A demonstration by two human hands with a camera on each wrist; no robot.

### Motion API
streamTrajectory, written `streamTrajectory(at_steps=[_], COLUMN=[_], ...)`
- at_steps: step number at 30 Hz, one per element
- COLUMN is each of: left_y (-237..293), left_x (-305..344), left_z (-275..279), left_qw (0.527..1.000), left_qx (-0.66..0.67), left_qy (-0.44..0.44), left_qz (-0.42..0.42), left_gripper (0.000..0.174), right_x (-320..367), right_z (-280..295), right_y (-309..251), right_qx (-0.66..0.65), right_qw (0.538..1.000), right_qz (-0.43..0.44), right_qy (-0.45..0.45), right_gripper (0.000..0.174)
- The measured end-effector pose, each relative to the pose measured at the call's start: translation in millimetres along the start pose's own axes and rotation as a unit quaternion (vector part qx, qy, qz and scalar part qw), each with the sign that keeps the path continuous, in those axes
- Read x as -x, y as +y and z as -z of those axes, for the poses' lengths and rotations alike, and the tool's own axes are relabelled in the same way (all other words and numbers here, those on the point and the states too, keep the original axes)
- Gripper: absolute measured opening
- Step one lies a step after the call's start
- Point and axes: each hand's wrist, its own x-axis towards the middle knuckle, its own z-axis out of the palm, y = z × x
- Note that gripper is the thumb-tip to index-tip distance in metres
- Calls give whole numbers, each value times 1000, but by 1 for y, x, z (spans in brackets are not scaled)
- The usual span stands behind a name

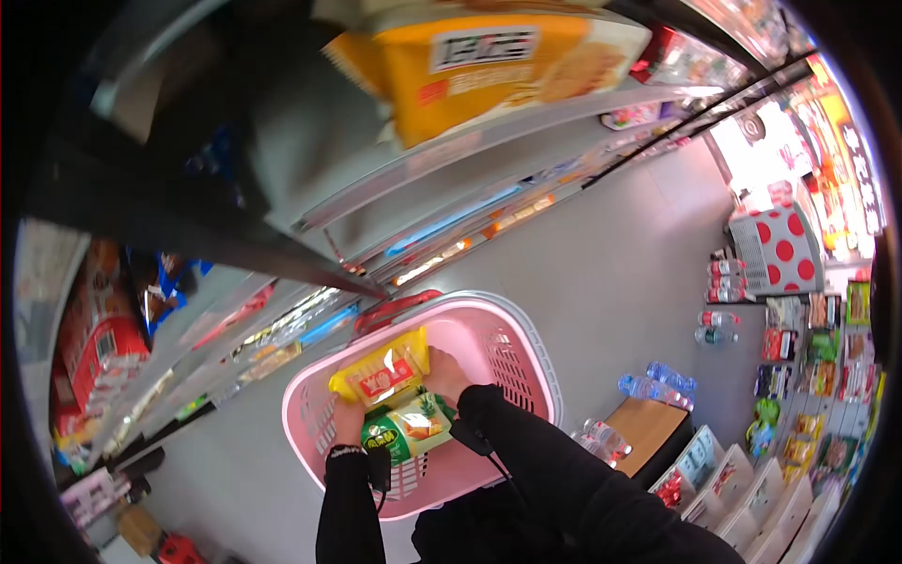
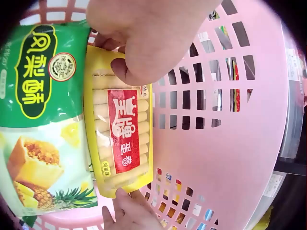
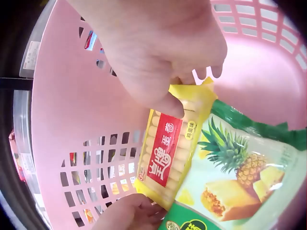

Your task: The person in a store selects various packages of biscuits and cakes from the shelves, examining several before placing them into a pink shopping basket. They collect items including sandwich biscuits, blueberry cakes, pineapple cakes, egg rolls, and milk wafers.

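In the pink basket (image 1: 484,343), a yellow packet of egg rolls (image 1: 381,368) with a red label lies between my two hands. My left hand (image 2: 144,38) pinches one end, thumb over the clear front and fingers behind. At the opposite end my right hand (image 3: 163,62) grips the packet, its thumb on the wrapper's face. Right beside it is a green and white bag of pineapple cakes (image 2: 45,120), printed with a pineapple. In the head view this bag lies nearer my body, partly covered by my right hand and sleeve.
Shelving (image 1: 442,155) with an orange snack bag (image 1: 507,70) on it runs along the basket's far side. Grey floor (image 1: 601,244) extends to the right. Bottles (image 1: 658,385) stand by a brown-topped box (image 1: 648,432), near white bins (image 1: 728,484) and hanging snacks (image 1: 817,357).
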Motion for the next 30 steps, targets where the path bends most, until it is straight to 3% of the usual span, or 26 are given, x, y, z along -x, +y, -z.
streamTrajectory(at_steps=[1, 4, 5, 7, 8, 10, 11, 13, 15, 17, 20, 21, 23, 25, 26, 28, 30], left_y=[4, 14, 10, 13, 18, 52, 67, 93, 132, 165, 229, 250, 287, 323, 339, 369, 399], left_x=[1, 26, 32, 45, 57, 84, 93, 109, 117, 117, 101, 95, 79, 63, 51, 24, 1], left_z=[3, 12, 13, 17, 20, 33, 35, 34, 33, 25, 11, 3, -15, -37, -49, -70, -86], left_qw=[999, 999, 999, 999, 996, 982, 982, 961, 958, 971, 967, 966, 951, 949, 947, 941, 907], left_qx=[2, 39, 38, 25, 46, 36, 24, 60, 50, 86, 110, 120, 107, 136, 133, 127, 83], left_qy=[-14, -5, 3, 4, -47, -179, -180, -269, -277, -197, -191, -178, -138, -84, -39, 8, 120], left_qz=[33, -5, -23, -48, -55, -52, -54, -3, -47, -102, -127, -144, -256, -273, -291, -314, -395], left_gripper=[44, 48, 47, 46, 42, 36, 36, 32, 30, 29, 29, 30, 34, 42, 42, 43, 40], right_x=[5, 25, 33, 47, 54, 73, 79, 90, 94, 87, 69, 60, 45, 26, 12, -17, -41], right_z=[5, 31, 45, 66, 77, 111, 126, 158, 194, 219, 259, 268, 291, 318, 329, 358, 388], right_y=[-3, -24, -34, -44, -47, -57, -59, -57, -51, -37, -17, -9, 1, 5, 7, 4, -5], right_qx=[-8, 8, -4, -8, -20, -29, -40, -82, -99, -160, -171, -190, -214, -240, -238, -234, -226], right_qw=[1000, 995, 996, 969, 971, 950, 951, 947, 950, 940, 941, 941, 932, 925, 897, 865, 840], right_qz=[-7, 18, 11, 144, 141, 219, 220, 253, 241, 282, 290, 281, 274, 238, 265, 290, 296], right_qy=[13, -100, -90, -199, -192, -218, -214, -177, -174, -106, -18, 2, 103, 173, 262, 336, 394], right_gripper=[43, 29, 29, 28, 28, 34, 34, 35, 35, 33, 30, 30, 34, 40, 43, 50, 55])
